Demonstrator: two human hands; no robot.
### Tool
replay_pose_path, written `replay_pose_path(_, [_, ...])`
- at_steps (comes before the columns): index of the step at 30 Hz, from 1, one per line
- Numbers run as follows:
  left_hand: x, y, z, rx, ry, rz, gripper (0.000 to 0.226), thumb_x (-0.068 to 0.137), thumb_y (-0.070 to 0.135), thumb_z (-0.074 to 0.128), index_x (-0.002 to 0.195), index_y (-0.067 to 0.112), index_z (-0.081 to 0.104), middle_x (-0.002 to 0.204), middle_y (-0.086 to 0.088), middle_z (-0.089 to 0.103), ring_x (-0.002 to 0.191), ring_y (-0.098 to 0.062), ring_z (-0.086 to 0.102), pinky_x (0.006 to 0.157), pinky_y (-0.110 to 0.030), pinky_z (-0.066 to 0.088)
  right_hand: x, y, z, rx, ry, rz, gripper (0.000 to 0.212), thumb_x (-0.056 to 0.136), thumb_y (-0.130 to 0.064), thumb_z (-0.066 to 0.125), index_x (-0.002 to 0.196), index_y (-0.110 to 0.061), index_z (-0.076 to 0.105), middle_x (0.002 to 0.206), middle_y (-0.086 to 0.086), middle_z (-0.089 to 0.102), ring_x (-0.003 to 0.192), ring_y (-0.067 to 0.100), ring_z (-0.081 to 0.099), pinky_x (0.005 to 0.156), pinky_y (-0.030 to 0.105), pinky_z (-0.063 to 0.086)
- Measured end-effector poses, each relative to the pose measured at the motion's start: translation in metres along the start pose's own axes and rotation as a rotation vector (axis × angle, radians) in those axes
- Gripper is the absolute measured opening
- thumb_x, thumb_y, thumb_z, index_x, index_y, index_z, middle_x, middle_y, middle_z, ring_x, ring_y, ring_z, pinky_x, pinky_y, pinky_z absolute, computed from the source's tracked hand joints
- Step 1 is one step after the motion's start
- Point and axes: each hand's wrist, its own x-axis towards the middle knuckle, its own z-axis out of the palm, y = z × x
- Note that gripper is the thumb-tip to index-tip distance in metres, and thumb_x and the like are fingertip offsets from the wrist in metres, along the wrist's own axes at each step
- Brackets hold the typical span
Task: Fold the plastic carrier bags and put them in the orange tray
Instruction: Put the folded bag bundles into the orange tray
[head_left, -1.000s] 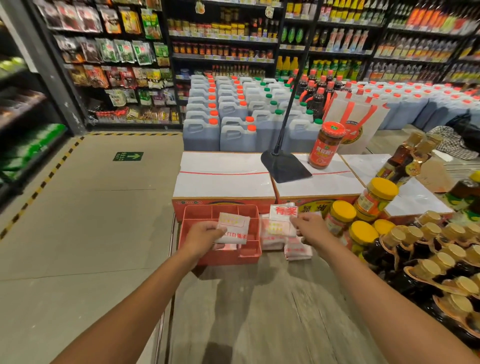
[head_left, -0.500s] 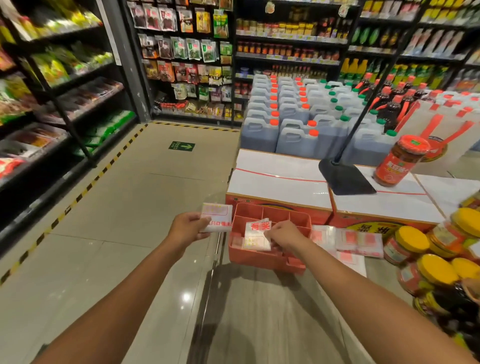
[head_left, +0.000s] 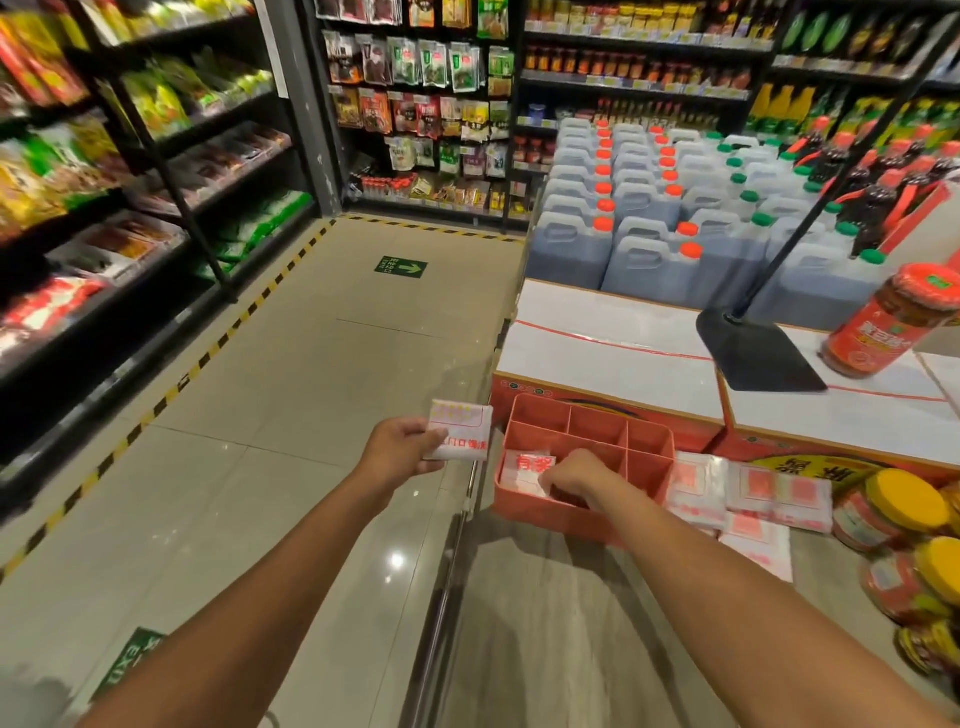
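The right hand (head_left: 574, 475) reaches into the orange tray (head_left: 545, 513), knuckles up, fingers curled on a folded bag (head_left: 527, 467). It seems to be seating the bag in the near-left compartment, at seven o'clock within the tray. The far compartments look empty.

The left hand (head_left: 402, 447) is at nine o'clock from the tray, past the counter (head_left: 571, 623) edge and over the floor. It pinches a second bag (head_left: 462, 431), folded into a small white square with red print, probably held ready as the next one in.

At three o'clock, just beside the tray, more bags (head_left: 753, 488) lie in a loose pile on the counter, likely awaiting their turn. Boxes (head_left: 613, 348) stand at twelve o'clock, and jars (head_left: 906, 501) sit beyond the pile.
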Motion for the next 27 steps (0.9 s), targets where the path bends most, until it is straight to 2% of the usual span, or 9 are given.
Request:
replay_pose_path(5, [0.000,0.000,0.006,0.003,-0.023,-0.010,0.012,0.096,0.009,0.070,0.105,0.004,0.074,0.100,-0.010,0.079,0.088,-0.020,0.077,0.072,-0.029,0.062,0.002,-0.001,0.002,-0.244,0.101,-0.075,0.033,0.084,-0.032,0.078,0.107,-0.013,0.062,0.100,0.001,0.063,0.087,0.020,0.062,0.069,0.028,0.047])
replay_pose_path(10, [0.000,0.002,0.014,0.006,-0.041,-0.020,0.013,0.095,0.008,0.070,0.106,0.002,0.074,0.100,-0.011,0.078,0.087,-0.020,0.077,0.073,-0.030,0.063,0.003,0.000,-0.001,-0.321,0.119,-0.154,0.044,0.087,-0.046,0.076,0.114,-0.014,0.062,0.100,-0.001,0.062,0.085,0.018,0.060,0.070,0.027,0.047])
replay_pose_path(12, [0.000,0.002,0.017,0.015,-0.047,-0.023,0.014,0.095,0.009,0.070,0.107,0.002,0.073,0.101,-0.012,0.078,0.087,-0.020,0.077,0.073,-0.030,0.063,-0.002,-0.002,-0.007,-0.358,0.133,-0.202,0.041,0.088,-0.050,0.073,0.106,-0.015,0.063,0.095,-0.001,0.064,0.082,0.018,0.062,0.070,0.029,0.050])
replay_pose_path(15, [-0.001,0.004,0.023,0.029,-0.055,-0.023,0.014,0.096,0.010,0.070,0.107,0.002,0.073,0.102,-0.010,0.078,0.089,-0.020,0.077,0.073,-0.031,0.063,-0.013,-0.003,-0.019,-0.358,0.164,-0.255,0.034,0.090,-0.046,0.072,0.079,-0.016,0.062,0.072,-0.002,0.066,0.067,0.016,0.068,0.067,0.031,0.058])
replay_pose_path(18, [-0.003,0.007,0.031,0.038,-0.068,-0.024,0.013,0.096,0.010,0.071,0.105,0.003,0.073,0.102,-0.010,0.078,0.088,-0.020,0.077,0.071,-0.029,0.062,-0.025,-0.005,-0.037,-0.231,0.253,-0.330,0.041,0.096,-0.038,0.065,0.062,-0.015,0.059,0.057,-0.003,0.059,0.051,0.013,0.058,0.058,0.027,0.046])
replay_pose_path(20, [-0.005,0.010,0.037,0.051,-0.084,-0.024,0.012,0.096,0.011,0.070,0.105,0.003,0.073,0.101,-0.010,0.078,0.088,-0.019,0.077,0.069,-0.028,0.062,-0.040,-0.012,-0.052,-0.006,0.291,-0.446,0.037,0.101,-0.040,0.059,0.072,-0.018,0.067,0.069,-0.002,0.067,0.054,0.013,0.059,0.063,0.029,0.048])
replay_pose_path(22, [-0.007,0.013,0.045,0.073,-0.105,-0.017,0.011,0.096,0.011,0.070,0.104,0.004,0.073,0.099,-0.009,0.078,0.089,-0.020,0.077,0.069,-0.028,0.061,-0.056,-0.021,-0.064,0.160,0.222,-0.529,0.027,0.103,-0.043,0.054,0.100,-0.023,0.071,0.094,-0.002,0.072,0.060,0.013,0.065,0.059,0.029,0.053])
replay_pose_path(24, [-0.010,0.017,0.055,0.091,-0.133,-0.004,0.009,0.096,0.011,0.070,0.102,0.005,0.073,0.097,-0.008,0.078,0.088,-0.020,0.077,0.069,-0.028,0.061,-0.066,-0.027,-0.073,0.131,0.114,-0.587,0.031,0.103,-0.045,0.054,0.124,-0.026,0.066,0.106,-0.006,0.069,0.066,0.014,0.067,0.055,0.025,0.053])
replay_pose_path(27, [-0.015,0.022,0.071,0.126,-0.178,0.035,0.006,0.097,0.008,0.068,0.101,0.007,0.073,0.094,-0.007,0.077,0.084,-0.019,0.074,0.068,-0.027,0.061,-0.069,-0.029,-0.082,-0.017,0.000,-0.625,0.035,0.102,-0.043,0.058,0.132,-0.027,0.065,0.122,-0.004,0.068,0.090,0.024,0.071,0.071,0.036,0.061])
